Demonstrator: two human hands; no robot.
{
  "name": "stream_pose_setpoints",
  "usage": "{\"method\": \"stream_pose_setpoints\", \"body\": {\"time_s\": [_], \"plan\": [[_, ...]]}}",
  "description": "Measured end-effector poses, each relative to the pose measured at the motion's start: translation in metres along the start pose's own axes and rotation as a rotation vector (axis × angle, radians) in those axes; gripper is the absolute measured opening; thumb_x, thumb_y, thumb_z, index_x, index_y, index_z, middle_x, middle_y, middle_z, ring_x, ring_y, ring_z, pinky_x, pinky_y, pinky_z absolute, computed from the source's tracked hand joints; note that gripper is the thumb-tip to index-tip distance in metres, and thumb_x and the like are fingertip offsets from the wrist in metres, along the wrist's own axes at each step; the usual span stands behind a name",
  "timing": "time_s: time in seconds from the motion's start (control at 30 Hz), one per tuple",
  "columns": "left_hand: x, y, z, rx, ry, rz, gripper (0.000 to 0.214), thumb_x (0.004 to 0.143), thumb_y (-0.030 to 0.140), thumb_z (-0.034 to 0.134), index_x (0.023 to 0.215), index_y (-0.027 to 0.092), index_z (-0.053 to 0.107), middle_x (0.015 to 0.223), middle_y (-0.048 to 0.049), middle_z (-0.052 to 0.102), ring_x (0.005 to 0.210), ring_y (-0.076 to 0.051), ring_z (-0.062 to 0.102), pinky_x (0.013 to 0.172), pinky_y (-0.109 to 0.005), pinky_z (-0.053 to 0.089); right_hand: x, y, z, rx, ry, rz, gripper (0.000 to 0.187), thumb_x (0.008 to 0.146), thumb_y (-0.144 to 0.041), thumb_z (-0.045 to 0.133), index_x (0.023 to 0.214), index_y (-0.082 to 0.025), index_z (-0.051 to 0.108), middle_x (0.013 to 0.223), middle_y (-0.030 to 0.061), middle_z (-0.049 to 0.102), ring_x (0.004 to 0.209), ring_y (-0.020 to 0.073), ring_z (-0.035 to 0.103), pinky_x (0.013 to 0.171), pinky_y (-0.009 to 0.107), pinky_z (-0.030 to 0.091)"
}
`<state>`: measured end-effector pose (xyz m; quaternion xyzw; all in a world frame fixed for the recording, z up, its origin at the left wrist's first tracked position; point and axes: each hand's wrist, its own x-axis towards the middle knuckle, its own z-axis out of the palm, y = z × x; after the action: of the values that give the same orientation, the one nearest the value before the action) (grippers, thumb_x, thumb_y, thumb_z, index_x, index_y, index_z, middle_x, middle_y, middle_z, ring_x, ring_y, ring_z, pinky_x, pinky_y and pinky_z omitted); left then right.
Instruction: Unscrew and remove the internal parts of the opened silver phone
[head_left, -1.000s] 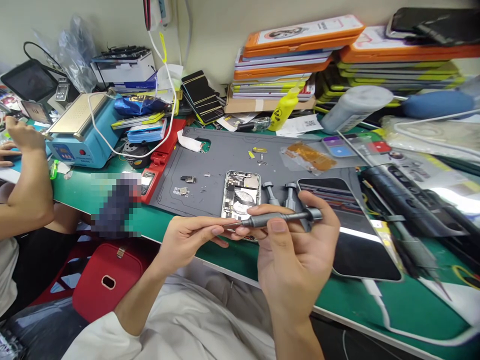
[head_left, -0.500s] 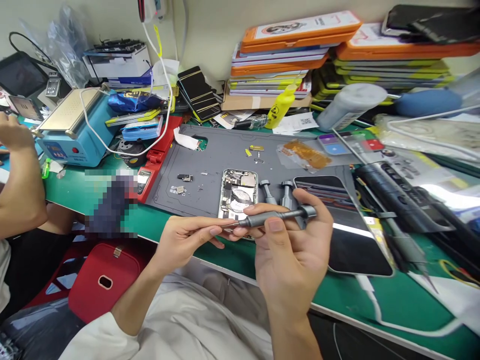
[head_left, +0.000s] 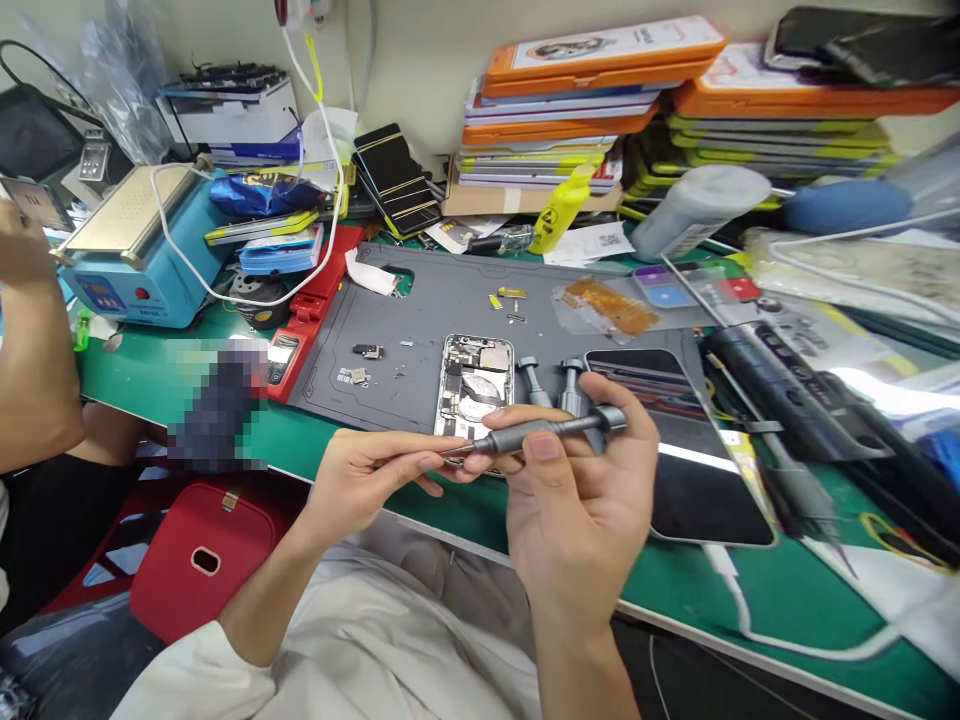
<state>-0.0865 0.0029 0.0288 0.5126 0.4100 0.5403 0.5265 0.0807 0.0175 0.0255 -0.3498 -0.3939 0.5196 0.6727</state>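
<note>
My right hand (head_left: pixel 581 520) is closed around a grey precision screwdriver (head_left: pixel 517 437), held nearly level with its round cap to the right and its thin tip to the left. My left hand (head_left: pixel 367 475) pinches at that tip with thumb and forefinger; whether a small part sits between them is hidden. Just behind the fingers lies an opened phone (head_left: pixel 480 380) with its inner parts bare, its lower end covered by my hands. Two more grey screwdrivers, one nearer the phone (head_left: pixel 534 382) and one beside it (head_left: pixel 573 385), lie to its right.
Under the phone is a dark grey work mat (head_left: pixel 390 300) with small loose parts (head_left: pixel 367 351). A large dark-screened device (head_left: pixel 697 470) lies at right, a white cable (head_left: pixel 742 610) plugged in. Stacked orange cases (head_left: pixel 600 70) stand behind. Another person's arm (head_left: pixel 37 370) is at far left.
The camera view has shifted slightly, so the bench sits a little further left. Both hands keep the same hold at the screwdriver, with hardly any movement.
</note>
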Motion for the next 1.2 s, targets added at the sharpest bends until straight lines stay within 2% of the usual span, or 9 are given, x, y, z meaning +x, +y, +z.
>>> {"method": "stream_pose_setpoints", "body": {"time_s": [0.47, 0.8, 0.87, 0.93, 1.0, 1.1, 1.13, 1.17, 1.2], "plan": [[-0.003, -0.002, -0.001, 0.009, -0.035, -0.006, 0.021, 0.104, 0.034, 0.084, 0.121, 0.024, 0.091, 0.104, -0.0072, 0.090, 0.090, -0.024, 0.090, 0.073, -0.025, 0.076, 0.004, 0.000, -0.001, 0.034, 0.017, 0.066, 0.044, 0.103, -0.034, 0.080, 0.140, -0.029, 0.057, 0.098, -0.0018, 0.085, 0.057, 0.0142, 0.077, 0.057, 0.029, 0.069], [-0.003, 0.000, -0.002, 0.102, -0.048, -0.057, 0.032, 0.104, 0.049, 0.081, 0.119, 0.022, 0.092, 0.104, -0.0092, 0.090, 0.082, -0.025, 0.089, 0.071, -0.030, 0.076, 0.003, 0.007, -0.007, -0.055, 0.009, 0.021, 0.043, 0.105, -0.035, 0.076, 0.144, -0.031, 0.057, 0.100, -0.0011, 0.082, 0.053, 0.0118, 0.071, 0.051, 0.026, 0.064], [-0.003, 0.000, -0.002, 0.101, -0.075, -0.051, 0.031, 0.104, 0.048, 0.081, 0.120, 0.022, 0.092, 0.108, -0.0091, 0.090, 0.087, -0.026, 0.090, 0.073, -0.031, 0.076, 0.004, 0.008, -0.009, -0.070, -0.007, 0.025, 0.041, 0.107, -0.037, 0.072, 0.145, -0.032, 0.059, 0.099, -0.0012, 0.081, 0.051, 0.0103, 0.067, 0.047, 0.023, 0.060], [-0.004, -0.002, -0.001, 0.090, -0.030, -0.028, 0.034, 0.105, 0.049, 0.080, 0.123, 0.023, 0.091, 0.114, -0.0097, 0.090, 0.095, -0.026, 0.089, 0.078, -0.031, 0.075, 0.004, 0.006, -0.010, -0.072, -0.002, 0.004, 0.036, 0.110, -0.036, 0.067, 0.146, -0.034, 0.062, 0.097, -0.0017, 0.079, 0.051, 0.0094, 0.063, 0.046, 0.022, 0.059], [-0.004, -0.005, 0.000, 0.066, 0.152, 0.029, 0.040, 0.112, 0.054, 0.068, 0.123, 0.021, 0.090, 0.108, -0.0098, 0.090, 0.092, -0.023, 0.088, 0.076, -0.029, 0.073, 0.004, 0.003, -0.010, -0.121, 0.070, -0.117, 0.038, 0.111, -0.032, 0.066, 0.148, -0.036, 0.063, 0.094, -0.0020, 0.077, 0.056, 0.0109, 0.066, 0.046, 0.022, 0.059], [-0.003, -0.009, 0.003, 0.020, 0.415, 0.111, 0.053, 0.119, 0.055, 0.051, 0.104, 0.019, 0.088, 0.076, -0.0048, 0.082, 0.068, -0.015, 0.075, 0.061, -0.024, 0.060, 0.003, 0.002, -0.010, -0.377, 0.168, -0.408, 0.055, 0.105, -0.023, 0.074, 0.156, -0.036, 0.059, 0.095, 0.0008, 0.073, 0.073, 0.0182, 0.077, 0.055, 0.028, 0.065], [-0.003, -0.009, 0.003, 0.013, 0.430, 0.113, 0.054, 0.119, 0.054, 0.052, 0.097, 0.019, 0.087, 0.069, -0.0031, 0.077, 0.062, -0.013, 0.071, 0.058, -0.023, 0.056, 0.004, 0.004, -0.012, -0.488, 0.157, -0.498, 0.059, 0.102, -0.021, 0.077, 0.157, -0.034, 0.059, 0.097, 0.0023, 0.072, 0.077, 0.0209, 0.080, 0.059, 0.033, 0.068], [-0.002, -0.010, 0.003, 0.014, 0.414, 0.100, 0.053, 0.118, 0.054, 0.054, 0.092, 0.019, 0.085, 0.066, -0.0021, 0.074, 0.060, -0.012, 0.068, 0.056, -0.023, 0.052, 0.005, 0.007, -0.014, -0.593, 0.089, -0.600, 0.059, 0.099, -0.020, 0.081, 0.153, -0.030, 0.061, 0.097, 0.0029, 0.072, 0.075, 0.0221, 0.081, 0.063, 0.036, 0.070], [-0.001, -0.010, 0.003, 0.021, 0.384, 0.077, 0.053, 0.118, 0.054, 0.056, 0.090, 0.019, 0.084, 0.065, -0.0019, 0.072, 0.059, -0.012, 0.067, 0.055, -0.024, 0.051, 0.006, 0.010, -0.016, -0.660, -0.011, -0.725, 0.056, 0.096, -0.021, 0.083, 0.148, -0.028, 0.064, 0.094, 0.0024, 0.072, 0.069, 0.0217, 0.080, 0.059, 0.036, 0.069]]}}
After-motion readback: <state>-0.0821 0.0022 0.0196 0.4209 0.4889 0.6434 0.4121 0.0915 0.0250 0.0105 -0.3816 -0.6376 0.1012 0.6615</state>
